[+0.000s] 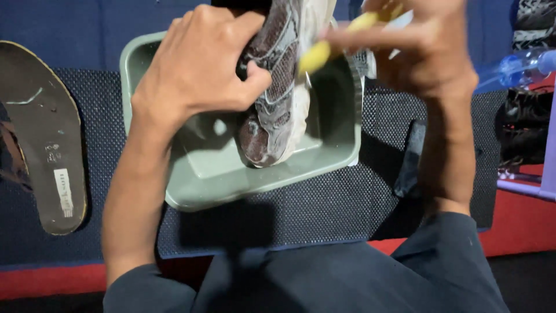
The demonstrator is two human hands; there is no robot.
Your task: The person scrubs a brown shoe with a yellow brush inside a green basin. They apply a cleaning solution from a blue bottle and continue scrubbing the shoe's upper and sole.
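Head view: a seated person's two bare hands were seen from above.
Left hand (200, 64): closed around a shoe (278, 98), held toe-down.
Shoe: grey and maroon mesh, kept over a green basin (231, 179).
Right hand (428, 52): pinched on a yellow brush (315, 55), its head touching the shoe's side.
Basin: set on a dark dotted mat (324, 214).
Insole (43, 133): laid flat, well apart at left.
Bottle (521, 66): clear plastic, at right.
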